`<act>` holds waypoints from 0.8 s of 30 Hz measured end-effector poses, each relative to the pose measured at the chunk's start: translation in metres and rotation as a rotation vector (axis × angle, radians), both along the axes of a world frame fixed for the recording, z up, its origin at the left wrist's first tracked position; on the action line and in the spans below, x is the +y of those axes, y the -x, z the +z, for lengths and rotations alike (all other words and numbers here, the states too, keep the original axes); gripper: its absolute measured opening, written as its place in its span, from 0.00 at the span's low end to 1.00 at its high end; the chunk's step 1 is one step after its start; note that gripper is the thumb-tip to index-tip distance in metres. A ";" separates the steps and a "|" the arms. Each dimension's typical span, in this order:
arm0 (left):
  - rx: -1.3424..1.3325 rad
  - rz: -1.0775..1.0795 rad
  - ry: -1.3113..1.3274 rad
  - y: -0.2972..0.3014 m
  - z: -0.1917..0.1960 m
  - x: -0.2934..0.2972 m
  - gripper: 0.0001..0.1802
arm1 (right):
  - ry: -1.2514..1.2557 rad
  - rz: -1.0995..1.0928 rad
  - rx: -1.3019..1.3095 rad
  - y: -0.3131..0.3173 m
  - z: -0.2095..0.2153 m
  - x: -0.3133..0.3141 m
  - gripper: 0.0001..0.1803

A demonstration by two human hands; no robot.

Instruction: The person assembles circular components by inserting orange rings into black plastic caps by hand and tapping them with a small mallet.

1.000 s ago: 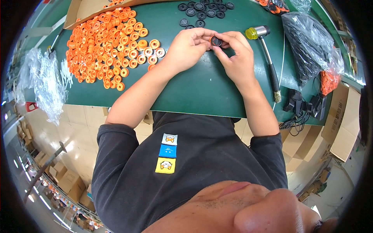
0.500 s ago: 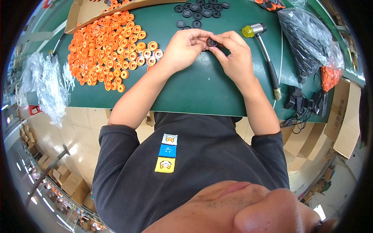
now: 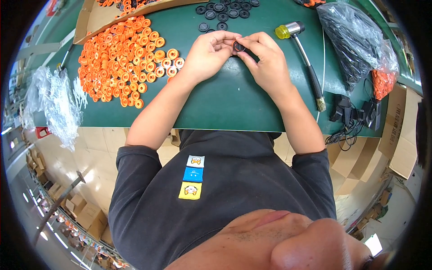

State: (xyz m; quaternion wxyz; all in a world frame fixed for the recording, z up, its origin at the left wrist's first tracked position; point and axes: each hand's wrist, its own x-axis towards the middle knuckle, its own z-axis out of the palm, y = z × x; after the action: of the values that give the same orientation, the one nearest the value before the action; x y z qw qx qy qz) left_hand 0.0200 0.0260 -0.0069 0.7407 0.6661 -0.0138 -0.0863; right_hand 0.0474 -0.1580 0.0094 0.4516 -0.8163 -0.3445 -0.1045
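Note:
Between my two hands is a small round wheel [image 3: 239, 47] with a black face and some orange at its edge. My left hand [image 3: 208, 57] pinches it from the left, fingertips at its rim. My right hand [image 3: 267, 62] grips the opposite side with thumb and fingers. Part of the wheel is hidden by the fingers. To the left lies a heap of orange wheels [image 3: 118, 60], some of them loose near my left forearm. Beyond my hands, several black round caps [image 3: 222, 17] are scattered on the green tabletop [image 3: 225, 105].
A mallet [image 3: 309, 63] with a yellow head face lies right of my right hand. Clear plastic bags with black [image 3: 351, 45] and orange parts [image 3: 382, 84] sit farther right, above black cables [image 3: 348, 132]. A cardboard tray [image 3: 90, 22] stands far left; crumpled plastic [image 3: 60, 105] hangs at the left edge.
The wheel has turned slightly between my fingers, showing more of its black face. Both hands keep their hold. The whole view has shifted a little.

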 end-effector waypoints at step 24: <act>0.065 -0.042 -0.033 -0.002 0.008 0.004 0.18 | 0.027 -0.014 -0.044 0.001 0.002 0.001 0.15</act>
State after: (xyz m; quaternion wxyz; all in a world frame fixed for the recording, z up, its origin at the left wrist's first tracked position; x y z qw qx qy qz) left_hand 0.0219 0.0295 0.0015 0.7276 0.6747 -0.0021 -0.1237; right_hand 0.0464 -0.1572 0.0114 0.4321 -0.8223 -0.3500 -0.1208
